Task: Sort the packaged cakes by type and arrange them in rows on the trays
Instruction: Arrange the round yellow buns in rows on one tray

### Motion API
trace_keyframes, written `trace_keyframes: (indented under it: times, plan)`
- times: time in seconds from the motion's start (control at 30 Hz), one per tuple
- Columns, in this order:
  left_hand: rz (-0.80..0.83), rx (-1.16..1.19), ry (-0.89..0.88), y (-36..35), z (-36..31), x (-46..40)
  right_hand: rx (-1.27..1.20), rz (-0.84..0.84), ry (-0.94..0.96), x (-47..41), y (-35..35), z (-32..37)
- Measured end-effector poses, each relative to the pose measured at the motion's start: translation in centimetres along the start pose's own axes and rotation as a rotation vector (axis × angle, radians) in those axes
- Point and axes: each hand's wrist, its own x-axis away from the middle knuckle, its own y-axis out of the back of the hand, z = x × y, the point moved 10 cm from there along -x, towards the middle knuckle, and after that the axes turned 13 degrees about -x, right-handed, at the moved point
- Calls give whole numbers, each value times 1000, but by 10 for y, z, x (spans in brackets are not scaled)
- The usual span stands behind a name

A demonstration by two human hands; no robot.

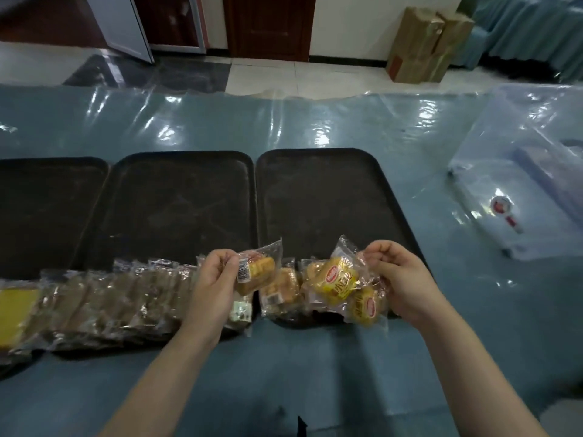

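The left hand [217,279] pinches the wrapper edge of a small golden cake [256,272] above the near edge of the middle tray [176,197], and the right hand [394,279] pinches the wrapper of a yellow-labelled cake [340,277] over the near edge of the right tray [331,190]. More wrapped golden cakes [282,288] lie along that near edge, while a row of brown cakes [120,301] runs along the near edges of the middle and left tray [47,200], on the blue plastic-covered table [315,357]

floor [268,74]: pale tiles | door [268,26]: dark wood | cardboard boxes [422,45] by wall
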Motion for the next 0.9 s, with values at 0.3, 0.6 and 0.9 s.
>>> trace_keyframes:
  times: [0.3, 0.6, 0.9]
  plan:
    - [-72, -86, -141, -56, -29, 9, -176, 28, -204, -52, 85, -6]
    - [-1, -200, -188, -100, -28, 6, 12, 98, -273, -85, 104, -21]
    - [195, -488, -457, -152, -29, 26, 746, 176, 93, -99, 93, -2]
